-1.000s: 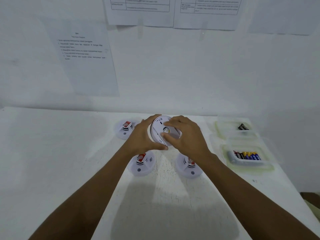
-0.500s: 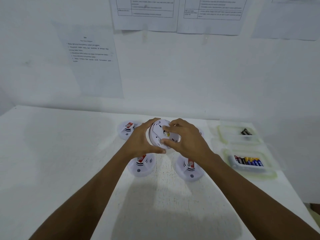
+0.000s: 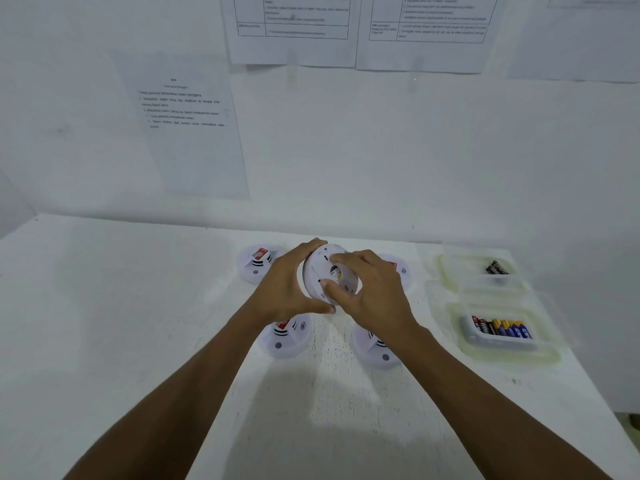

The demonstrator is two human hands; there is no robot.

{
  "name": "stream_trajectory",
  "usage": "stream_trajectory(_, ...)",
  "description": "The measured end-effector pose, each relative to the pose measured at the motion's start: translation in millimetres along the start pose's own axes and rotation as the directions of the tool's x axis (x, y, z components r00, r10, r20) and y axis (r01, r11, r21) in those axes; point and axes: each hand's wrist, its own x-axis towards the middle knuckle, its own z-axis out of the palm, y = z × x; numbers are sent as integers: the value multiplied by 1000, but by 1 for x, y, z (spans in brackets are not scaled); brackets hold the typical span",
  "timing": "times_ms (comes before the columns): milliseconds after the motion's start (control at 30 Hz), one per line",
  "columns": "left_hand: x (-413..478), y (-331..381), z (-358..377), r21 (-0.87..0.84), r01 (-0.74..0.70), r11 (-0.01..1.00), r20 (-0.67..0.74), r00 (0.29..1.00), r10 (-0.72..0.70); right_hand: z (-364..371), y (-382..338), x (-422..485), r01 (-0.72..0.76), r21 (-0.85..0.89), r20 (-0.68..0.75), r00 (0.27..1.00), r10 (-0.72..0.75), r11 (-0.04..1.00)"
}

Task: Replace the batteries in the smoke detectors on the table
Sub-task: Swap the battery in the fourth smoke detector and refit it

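Holding one detector (image 3: 329, 275) between both hands, raised off the table (image 3: 138, 306) and tilted so its back faces us.

Left hand (image 3: 287, 285): curled around the detector's left rim, thumb under, fingers over the top; closed on it.

Right hand (image 3: 374, 296): on the back plate, index finger and thumb pressing near the centre, where a small yellow and dark part shows; partly closed, touching but not carrying.

Other detectors, face up on the table: one beyond the left hand (image 3: 258, 263), one under the left wrist (image 3: 285, 337), one under the right wrist (image 3: 375, 348), one behind the right hand (image 3: 398, 270), mostly hidden.

Right of the right hand: near tray (image 3: 502, 336) with a row of batteries; far tray (image 3: 485, 268) with a few dark ones.

Handling, as we judge it: light, rigid plastic shell, smooth and apt to slip; clips or cover tabs likely fragile. We would grip the rim firmly with the left hand and work the back with the right, without forcing.
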Motion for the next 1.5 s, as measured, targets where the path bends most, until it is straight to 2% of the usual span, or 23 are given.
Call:
stream_trajectory(167, 3, -11, 10, 28, 25, 999, 17, 1000, -25, 7, 5, 0, -40, 36, -56, 998, 42, 999)
stream_trajectory(300, 2, -14, 11, 94, -20, 995, -3, 1000, 20, 7, 4, 3, -64, 104, -90, 993, 74, 993)
stream_trajectory(467, 7, -9, 3, 24, -49, 998, -69, 996, 51, 0, -1, 14, -129, 227, -17, 990, 137, 965)
stream_trajectory(567, 15, -8, 1, 42, -83, 996, -119, 989, 88, -2, -11, 18, -139, 222, 9, 990, 141, 965)
stream_trajectory(733, 17, -6, 3, -20, -27, 999, -78, 997, 26, -4, -16, 23, -189, 263, 53, 982, 181, 946)
stream_trajectory(900, 11, -6, -7, -170, 90, 981, -26, 995, -96, -20, 0, 29, -297, 445, 123, 955, 271, 845)
stream_trajectory(1000, 9, -5, -14, -266, 118, 957, 25, 993, -116, -24, 13, 30, -355, 592, 204, 934, 292, 723)
stream_trajectory(1067, 9, -1, -12, -325, 135, 936, 53, 991, -124, -24, 15, 29, -369, 657, 206, 927, 314, 658)
stream_trajectory(1167, 6, 3, -5, -466, 171, 868, 13, 982, -186, -21, 15, 21, -370, 762, 216, 919, 330, 532)
stream_trajectory(1233, 3, 3, 2, -512, 179, 840, -34, 973, -228, -15, 17, 11, -337, 760, 213, 937, 277, 556)
stream_trajectory(1400, -5, -1, 12, -537, 210, 817, -44, 960, -276, -3, 22, -4, -246, 576, 60, 964, 259, 780)
stream_trajectory(1500, -8, -3, 11, -519, 192, 833, -80, 959, -271, -6, 27, -5, -253, 570, 43, 959, 279, 781)
